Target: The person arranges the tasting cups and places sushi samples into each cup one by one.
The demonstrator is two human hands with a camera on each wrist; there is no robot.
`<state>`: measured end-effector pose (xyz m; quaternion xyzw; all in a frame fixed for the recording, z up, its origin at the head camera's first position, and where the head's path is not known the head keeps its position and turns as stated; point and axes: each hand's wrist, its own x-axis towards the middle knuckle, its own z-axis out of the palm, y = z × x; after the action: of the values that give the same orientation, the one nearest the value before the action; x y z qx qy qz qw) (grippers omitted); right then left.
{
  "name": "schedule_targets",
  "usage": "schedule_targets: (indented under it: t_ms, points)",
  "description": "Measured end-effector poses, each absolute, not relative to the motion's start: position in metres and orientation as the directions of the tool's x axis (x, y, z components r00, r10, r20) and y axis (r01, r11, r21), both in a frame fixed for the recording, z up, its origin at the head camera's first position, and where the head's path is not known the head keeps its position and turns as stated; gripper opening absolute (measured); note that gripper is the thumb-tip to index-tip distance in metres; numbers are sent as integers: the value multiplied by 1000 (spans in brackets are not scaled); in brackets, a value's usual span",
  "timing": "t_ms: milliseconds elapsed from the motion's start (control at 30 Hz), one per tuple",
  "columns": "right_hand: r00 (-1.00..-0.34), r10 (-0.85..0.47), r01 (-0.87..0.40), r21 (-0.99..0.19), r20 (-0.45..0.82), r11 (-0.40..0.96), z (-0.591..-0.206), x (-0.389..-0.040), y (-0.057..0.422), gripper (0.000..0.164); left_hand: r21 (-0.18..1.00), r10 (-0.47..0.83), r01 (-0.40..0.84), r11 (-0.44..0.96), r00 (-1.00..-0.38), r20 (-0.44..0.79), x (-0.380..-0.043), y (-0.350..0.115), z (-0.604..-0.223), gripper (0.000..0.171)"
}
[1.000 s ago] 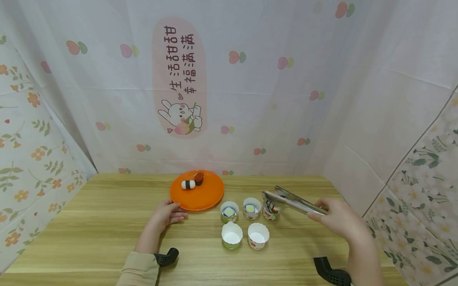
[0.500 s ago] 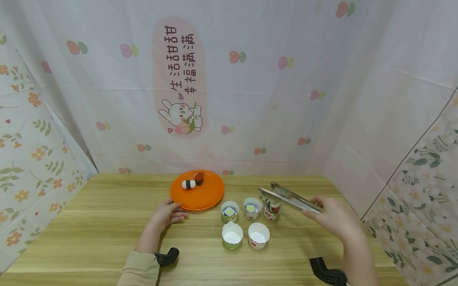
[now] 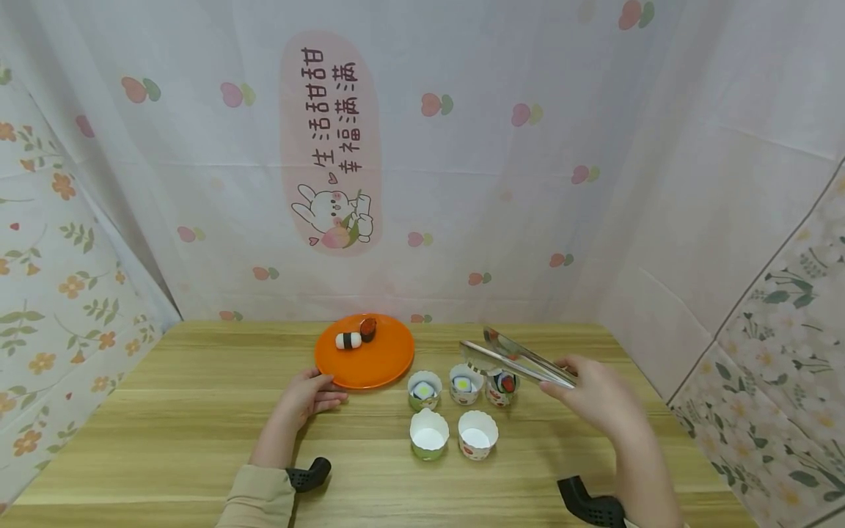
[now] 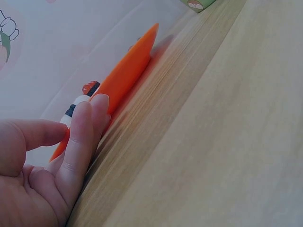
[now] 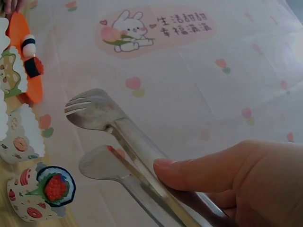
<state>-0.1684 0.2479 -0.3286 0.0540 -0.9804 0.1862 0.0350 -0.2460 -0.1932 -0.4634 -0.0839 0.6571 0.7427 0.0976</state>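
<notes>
My right hand (image 3: 597, 400) grips metal tongs (image 5: 128, 137); their ends, one slotted like a fork, are spread with nothing between them. In the head view the tongs hang over the back-row paper cups. Just below the tips, the right-hand cup (image 5: 26, 198) holds a sushi roll (image 5: 56, 187) with a red centre, tilted up at its rim. My left hand (image 3: 306, 400) pinches the near-left rim of the orange plate (image 3: 372, 367), thumb at the edge. On that plate lie a white sushi piece with a black band (image 3: 348, 340) and a red-topped black one (image 3: 367, 328).
Two more back-row cups, a green one (image 3: 423, 404) and a patterned one (image 3: 465, 398), each hold a roll with a yellow-green centre. In front stand another green cup (image 3: 428, 453) and another patterned cup (image 3: 475, 449), both without food. A printed curtain (image 3: 462, 183) hangs behind the wooden table (image 3: 198, 411).
The right hand and tongs have moved left and slightly up, away from the red-centred roll, which now sits uncovered in the right-hand cup. The left hand and plate have stayed in place.
</notes>
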Motion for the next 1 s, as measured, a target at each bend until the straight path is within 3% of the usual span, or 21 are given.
schedule_targets:
  t_ms: [600, 1000]
  points:
    - [-982, -114, -165, -383, 150, 909, -340, -179, 220, 54, 958, 38, -262, -115, -965, -260, -246, -193, -462, 40]
    - [-978, -112, -177, -427, 173, 887, -335, -183, 208, 56, 959, 36, -259, -119, -966, -256, -246, -193, -464, 42]
